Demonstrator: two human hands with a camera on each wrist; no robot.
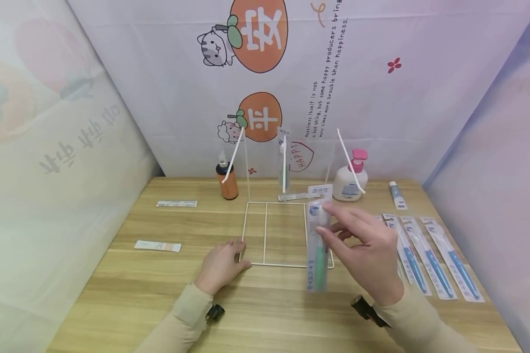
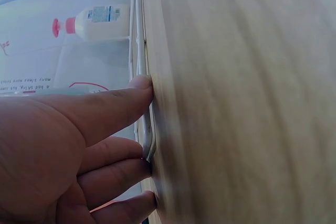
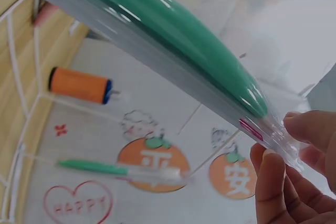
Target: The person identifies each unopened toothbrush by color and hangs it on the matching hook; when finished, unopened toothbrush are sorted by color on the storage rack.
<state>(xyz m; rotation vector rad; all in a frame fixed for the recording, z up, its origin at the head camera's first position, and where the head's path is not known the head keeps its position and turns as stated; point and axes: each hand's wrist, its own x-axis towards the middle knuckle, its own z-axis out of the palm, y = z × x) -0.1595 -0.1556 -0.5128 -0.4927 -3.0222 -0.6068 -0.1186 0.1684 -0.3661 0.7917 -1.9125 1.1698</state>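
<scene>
My right hand [image 1: 362, 242] pinches a packaged toothbrush [image 1: 320, 264] near its top, thumb and fingers on the clear wrapper. It hangs upright before the white wire display rack [image 1: 287, 265], its green handle downward; in the right wrist view the green handle [image 3: 194, 40] crosses the top. On the table, my left hand [image 1: 221, 267] grips the front left corner of the rack's base, the thumb [image 2: 140, 83] on the front wire and the fingers round the side. Another green packaged toothbrush [image 1: 284, 166] hangs from the rack's middle prong.
Several blue packaged toothbrushes [image 1: 433, 260] lie at the right, with a small tube [image 1: 397, 196] behind them. An orange bottle [image 1: 228, 181] and a white pump bottle [image 1: 349, 184] stand behind the rack. Flat packets [image 1: 158, 245] lie at the left.
</scene>
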